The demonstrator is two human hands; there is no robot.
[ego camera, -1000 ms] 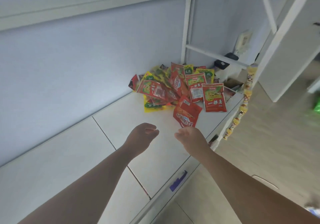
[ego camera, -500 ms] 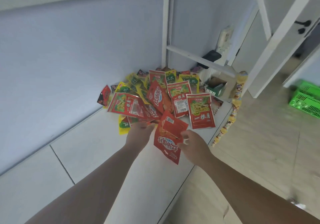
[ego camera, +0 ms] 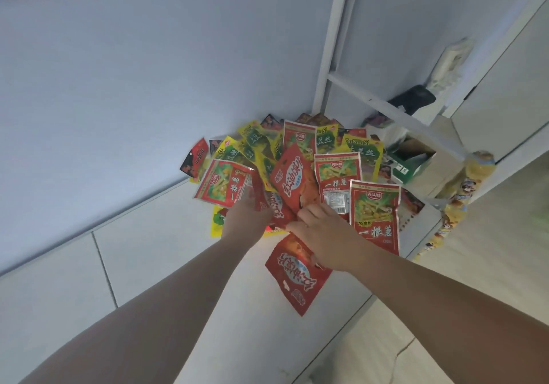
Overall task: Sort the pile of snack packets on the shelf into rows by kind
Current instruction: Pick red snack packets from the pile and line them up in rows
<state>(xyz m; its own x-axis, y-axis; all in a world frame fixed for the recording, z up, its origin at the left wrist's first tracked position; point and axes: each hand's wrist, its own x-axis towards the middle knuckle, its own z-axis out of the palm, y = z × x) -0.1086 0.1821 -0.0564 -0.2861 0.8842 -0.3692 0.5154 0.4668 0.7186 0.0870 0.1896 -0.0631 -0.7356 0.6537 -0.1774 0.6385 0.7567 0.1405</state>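
A pile of snack packets (ego camera: pixel 335 172) lies in the corner of the white shelf (ego camera: pixel 166 258). It mixes red packets, red-and-green ones (ego camera: pixel 375 214) and yellow-green ones (ego camera: pixel 361 149). My right hand (ego camera: pixel 323 235) holds a red packet (ego camera: pixel 297 279) that hangs under its palm, near the shelf's front edge. Its fingertips touch another red packet (ego camera: pixel 292 187) at the pile's near side. My left hand (ego camera: pixel 243 220) grips a red packet (ego camera: pixel 274 209) at the pile's near left; its fingers are hidden under the packets.
A white frame bar (ego camera: pixel 386 107) crosses behind the pile, with a black object (ego camera: pixel 413 98) on it. A green box (ego camera: pixel 410 166) stands at the right of the pile. A strip of yellow packets (ego camera: pixel 454 202) hangs off the shelf's right end, above the pale floor (ego camera: pixel 475 279).
Both hands reached forward to the pile. My right hand picked up a red packet and still holds it; my left hand has closed on another red packet in the pile.
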